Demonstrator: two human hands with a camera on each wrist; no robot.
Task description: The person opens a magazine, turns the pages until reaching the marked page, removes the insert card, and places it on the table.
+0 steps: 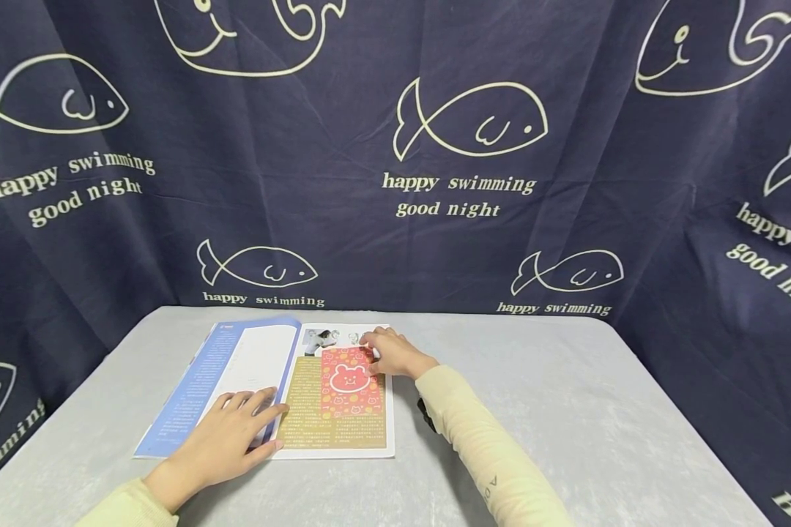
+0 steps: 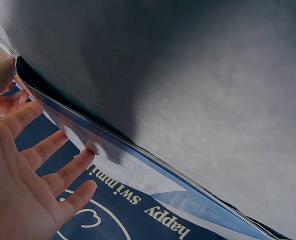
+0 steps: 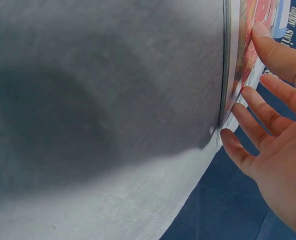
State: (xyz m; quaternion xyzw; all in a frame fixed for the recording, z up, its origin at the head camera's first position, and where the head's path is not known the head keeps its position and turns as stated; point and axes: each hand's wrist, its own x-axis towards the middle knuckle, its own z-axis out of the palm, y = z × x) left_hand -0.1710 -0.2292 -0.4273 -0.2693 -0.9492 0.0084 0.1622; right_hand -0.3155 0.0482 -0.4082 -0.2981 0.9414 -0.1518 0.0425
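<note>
An open magazine (image 1: pixel 339 432) lies on the table, its left page blue and white, its right page mostly olive with print. On the right page lies a red sheet or envelope (image 1: pixel 343 399) with a bear face; which of the two cannot be told. My left hand (image 1: pixel 231 435) rests with spread fingers across the magazine's lower middle, near the fold. At the upper right corner of the red piece, my right hand (image 1: pixel 395 353) touches it with thumb and fingertips. In the right wrist view the thumb (image 3: pixel 278 52) lies on the red surface and the other fingers are spread.
A grey table (image 1: pixel 534 410) carries the magazine left of its middle. Dark blue cloth (image 1: pixel 343 183) with fish drawings and lettering hangs behind the table and along both sides. A black band (image 1: pixel 425 414) shows under the right sleeve.
</note>
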